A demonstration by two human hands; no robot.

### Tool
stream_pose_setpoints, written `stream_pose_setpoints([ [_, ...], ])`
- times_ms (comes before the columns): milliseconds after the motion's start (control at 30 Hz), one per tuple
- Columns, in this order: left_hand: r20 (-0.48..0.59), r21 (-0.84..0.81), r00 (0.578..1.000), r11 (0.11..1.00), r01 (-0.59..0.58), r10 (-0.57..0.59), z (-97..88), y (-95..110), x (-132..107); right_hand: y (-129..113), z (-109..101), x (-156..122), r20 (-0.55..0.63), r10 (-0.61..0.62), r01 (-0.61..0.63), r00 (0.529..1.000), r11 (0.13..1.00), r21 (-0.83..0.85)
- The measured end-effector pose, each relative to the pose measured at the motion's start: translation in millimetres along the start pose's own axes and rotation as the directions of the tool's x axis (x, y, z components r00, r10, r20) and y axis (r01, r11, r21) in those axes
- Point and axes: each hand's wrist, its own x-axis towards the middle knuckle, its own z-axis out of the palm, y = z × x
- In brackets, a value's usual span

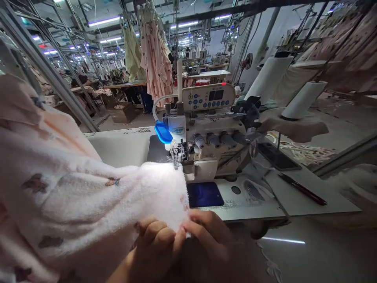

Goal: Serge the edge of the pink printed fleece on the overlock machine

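Pale pink fleece fabric (118, 196) with small brown printed figures spreads over the left side and runs up to an overlock sewing machine (206, 133). Its far edge lies at the lit presser foot (176, 156). Closed around the near edge of the cloth is my left hand (157, 239), knuckles up. My right hand (207, 232) pinches the near right corner of the same fabric, fingertips close to those of the left. The cloth hides part of the left fingers.
A dark blue phone-like panel (206, 194) lies right of the fabric. Dark red tweezers (303, 189) rest on the table's right side. White thread cones (304, 100) stand behind. Pink garments (156, 59) hang farther back, and a metal post (50, 63) rises at left.
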Motion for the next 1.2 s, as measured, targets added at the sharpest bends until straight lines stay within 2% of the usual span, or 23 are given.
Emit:
stream_pose_setpoints([
  [100, -0.009, -0.090, 1.000, 0.996, -0.003, 0.002, 5.5, -8, 2, 3, -2, 9, 0.046, -0.126, 0.125, 0.991, 0.992, 0.032],
  [267, 0.048, -0.009, 0.995, 0.996, -0.088, 0.088, 11.0, -23, 13, 8, 2, 16, -0.053, -0.187, 0.186, 0.981, 0.982, -0.005],
  [533, 0.146, 0.033, 0.983, 0.992, -0.119, 0.113, 12.6, -39, 32, 16, 2, 38, -0.078, -0.186, 0.181, 0.979, 0.981, -0.064],
  [667, 0.217, 0.068, 0.974, 0.994, -0.080, 0.063, 10.0, -45, 43, 25, 8, 51, -0.126, -0.201, 0.193, 0.971, 0.978, -0.077],
  [767, 0.306, 0.084, 0.952, 0.996, -0.041, 0.014, 10.0, -49, 49, 32, 12, 60, -0.132, -0.201, 0.189, 0.971, 0.977, -0.098],
  [867, 0.372, 0.092, 0.928, 0.996, -0.014, -0.022, 14.0, -56, 52, 40, 16, 66, -0.110, -0.207, 0.193, 0.972, 0.972, -0.131],
  [1033, 0.393, 0.102, 0.917, 0.994, 0.030, -0.068, 24.4, -72, 60, 52, 19, 80, -0.070, -0.211, 0.194, 0.975, 0.960, -0.200],
  [1200, 0.443, 0.083, 0.895, 0.996, 0.019, -0.054, 29.6, -86, 79, 48, 19, 96, 0.017, -0.085, 0.086, 0.996, 0.952, -0.294],
])
